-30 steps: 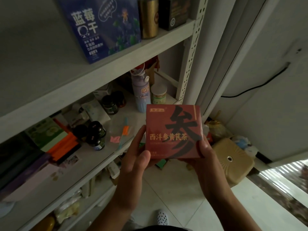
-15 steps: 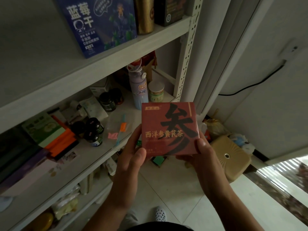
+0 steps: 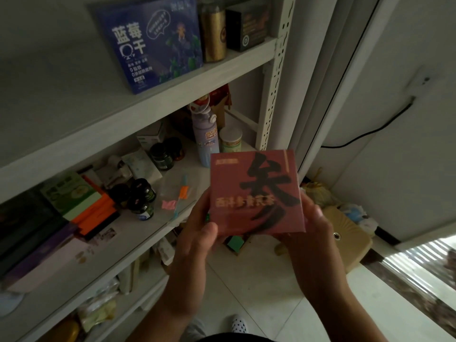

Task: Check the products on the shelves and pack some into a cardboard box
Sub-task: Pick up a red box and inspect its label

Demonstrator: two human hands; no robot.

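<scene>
Two hands, the left hand (image 3: 197,233) and the right hand (image 3: 313,228), held one red box (image 3: 254,191). Left of the left hand stood five dark jars (image 3: 143,191), three near, two farther back. Above the hands stood one blue box (image 3: 153,45), one gold can (image 3: 214,38) and one black box (image 3: 249,28); beyond them, one lilac bottle (image 3: 204,141) and one pale tin (image 3: 230,141).

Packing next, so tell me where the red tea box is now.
Head view, right of centre: the red tea box is held between the left hand and right hand, its top left corner overlapping the lilac bottle on the middle shelf.

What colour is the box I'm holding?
Dark red box with a large black character; head view.
</scene>
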